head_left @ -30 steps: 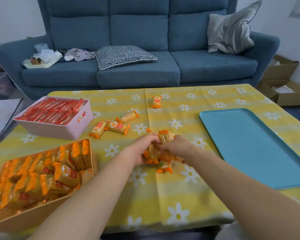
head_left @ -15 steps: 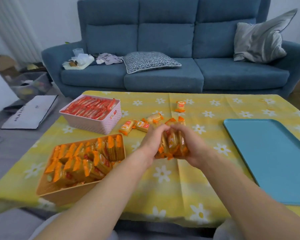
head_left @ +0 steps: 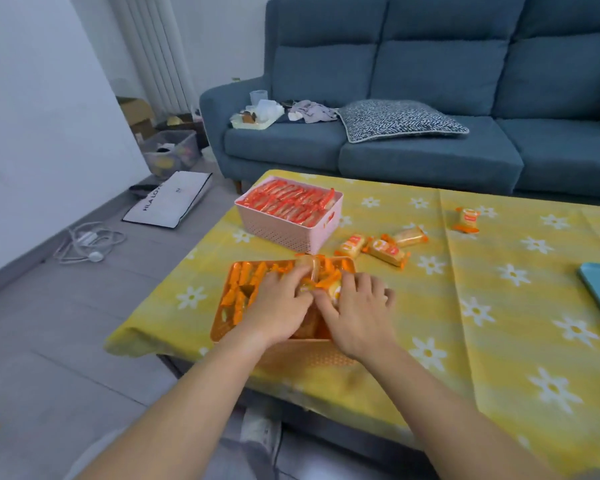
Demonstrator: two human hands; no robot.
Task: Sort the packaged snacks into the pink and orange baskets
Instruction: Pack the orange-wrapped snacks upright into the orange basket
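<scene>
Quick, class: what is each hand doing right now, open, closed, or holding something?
Left hand: grips snacks over the orange basket.
Right hand: grips the same snacks.

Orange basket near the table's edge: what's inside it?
Along its left side stand orange-wrapped snacks. The left hand and right hand grip a bundle of packets over the middle, hiding the right half and floor of the orange basket.
</scene>
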